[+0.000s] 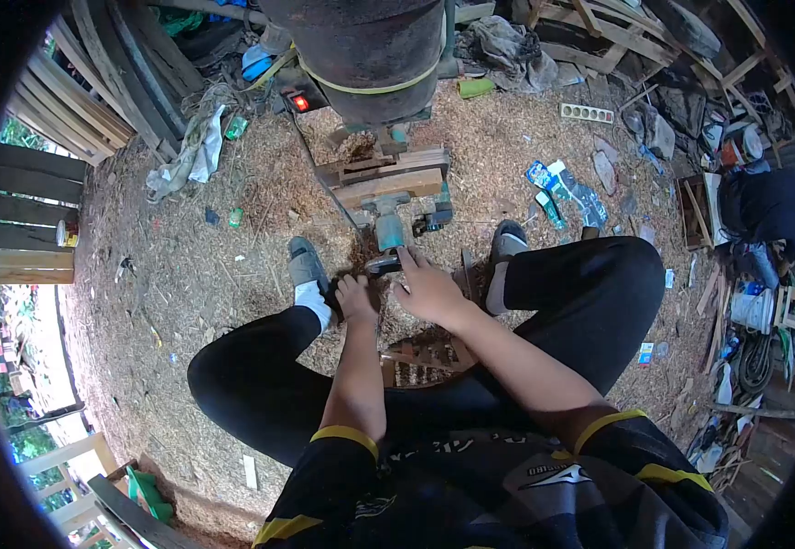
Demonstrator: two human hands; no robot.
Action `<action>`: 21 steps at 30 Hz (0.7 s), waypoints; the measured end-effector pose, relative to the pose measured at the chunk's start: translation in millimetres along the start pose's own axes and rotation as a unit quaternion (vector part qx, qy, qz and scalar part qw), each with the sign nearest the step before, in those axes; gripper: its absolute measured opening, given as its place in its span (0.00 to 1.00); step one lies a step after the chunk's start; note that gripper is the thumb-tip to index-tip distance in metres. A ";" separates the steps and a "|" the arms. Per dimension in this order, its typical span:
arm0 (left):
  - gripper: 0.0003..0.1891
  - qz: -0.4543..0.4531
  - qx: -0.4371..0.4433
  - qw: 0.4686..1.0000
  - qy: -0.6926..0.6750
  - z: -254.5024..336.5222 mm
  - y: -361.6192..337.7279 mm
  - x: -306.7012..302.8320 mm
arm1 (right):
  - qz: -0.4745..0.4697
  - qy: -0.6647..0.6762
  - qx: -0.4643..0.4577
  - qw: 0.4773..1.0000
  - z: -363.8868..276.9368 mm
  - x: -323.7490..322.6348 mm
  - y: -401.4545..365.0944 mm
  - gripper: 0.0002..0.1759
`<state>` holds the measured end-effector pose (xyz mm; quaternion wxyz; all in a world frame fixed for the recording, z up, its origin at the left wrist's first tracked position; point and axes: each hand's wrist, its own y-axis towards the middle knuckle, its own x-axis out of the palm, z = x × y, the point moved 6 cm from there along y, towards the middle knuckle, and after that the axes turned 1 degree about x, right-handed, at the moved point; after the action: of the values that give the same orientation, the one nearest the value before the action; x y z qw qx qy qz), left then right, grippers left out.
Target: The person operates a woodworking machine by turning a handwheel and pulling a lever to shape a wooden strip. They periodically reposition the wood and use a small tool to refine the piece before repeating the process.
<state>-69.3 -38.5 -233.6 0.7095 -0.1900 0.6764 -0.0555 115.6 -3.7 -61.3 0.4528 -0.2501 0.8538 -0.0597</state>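
Note:
A teal power tool [387,229] with a dark rounded end [383,264] stands between my feet, in front of a wooden block [393,189]. My right hand [432,293] reaches in from the right, its index finger at the dark end and its thumb bent below. My left hand [357,298] is just left of it, lower down, knuckles up and fingers curled over. I cannot tell what the left fingers hold; their tips are hidden against dark material. Below both hands, between my legs, sits a slatted wooden piece [425,359].
Wood shavings cover the ground [205,320]. A large dark drum [370,55] stands beyond the tool, beside a lit red switch [300,102] and a cable. A power strip [587,113] and blue packaging [567,190] lie right. Another person [768,210] is at the far right.

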 end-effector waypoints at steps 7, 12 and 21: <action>0.25 -0.123 0.045 0.991 0.035 -11.0 19.8 11.2 | 0.039 0.100 -0.020 0.994 5.9 -6.7 0.1 0.36; 0.24 -0.311 0.176 0.922 0.147 3.9 31.4 -55.4 | 0.099 0.145 0.156 0.972 77.5 0.3 11.1 0.31; 0.19 -0.088 0.416 0.892 -0.151 70.0 -72.1 -253.8 | 0.007 0.095 0.400 0.912 281.4 172.4 -23.4 0.29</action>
<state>-7.8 -6.1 30.3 0.8094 0.0580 0.4567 -0.3647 270.1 -71.9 -345.8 0.4316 -0.0358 0.7993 -0.4166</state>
